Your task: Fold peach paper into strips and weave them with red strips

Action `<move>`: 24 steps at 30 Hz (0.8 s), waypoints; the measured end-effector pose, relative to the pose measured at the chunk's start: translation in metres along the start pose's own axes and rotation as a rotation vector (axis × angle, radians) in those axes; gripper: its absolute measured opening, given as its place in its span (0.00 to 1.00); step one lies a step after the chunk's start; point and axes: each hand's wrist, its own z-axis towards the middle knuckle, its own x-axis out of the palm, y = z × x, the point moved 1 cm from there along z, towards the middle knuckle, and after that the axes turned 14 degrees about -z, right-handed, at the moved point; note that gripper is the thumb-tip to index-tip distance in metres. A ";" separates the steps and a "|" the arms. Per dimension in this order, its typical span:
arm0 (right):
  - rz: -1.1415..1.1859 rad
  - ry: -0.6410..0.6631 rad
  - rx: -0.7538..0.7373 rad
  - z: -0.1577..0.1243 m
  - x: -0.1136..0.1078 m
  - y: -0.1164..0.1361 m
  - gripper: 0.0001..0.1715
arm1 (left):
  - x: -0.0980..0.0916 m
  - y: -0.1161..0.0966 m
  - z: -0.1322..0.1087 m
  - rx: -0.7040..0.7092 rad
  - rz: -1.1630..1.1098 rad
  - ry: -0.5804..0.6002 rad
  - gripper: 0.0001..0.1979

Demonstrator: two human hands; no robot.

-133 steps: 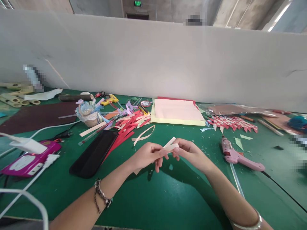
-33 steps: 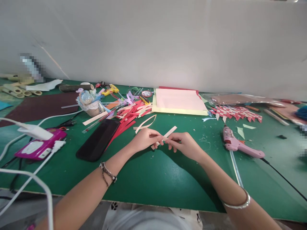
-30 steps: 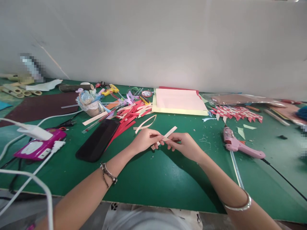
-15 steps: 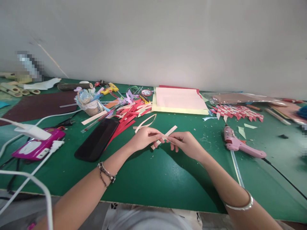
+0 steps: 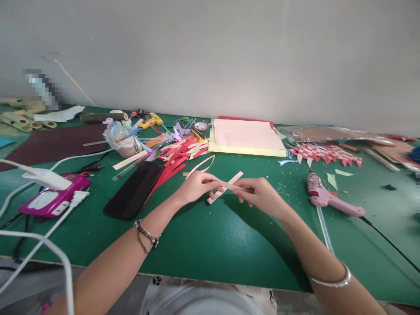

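A pale pink paper strip (image 5: 230, 186) is stretched between my two hands, just above the green table. My left hand (image 5: 196, 188) pinches it between thumb and fingertips; a loop of the pale strip (image 5: 210, 164) curls up behind this hand. My right hand (image 5: 259, 194) pinches the strip farther right, its other fingers curled beneath. Beneath the held strip, a second pale strip (image 5: 236, 176) runs diagonally across it. Whether the two strips are joined I cannot tell.
Left of my hands are a black phone (image 5: 134, 190), red paper strips (image 5: 180, 153) and a magenta power strip (image 5: 54, 197) with white cables. Paper sheets (image 5: 247, 135) lie behind. At right are a pink glue gun (image 5: 334, 203) and a woven red-and-white paper piece (image 5: 324, 153).
My right hand has shifted slightly right, away from my left, so more of the strip shows between them. The left hand keeps its pinch.
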 end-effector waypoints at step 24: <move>-0.032 -0.033 0.081 -0.002 -0.017 -0.011 0.14 | -0.029 -0.002 0.002 -0.054 0.110 -0.120 0.12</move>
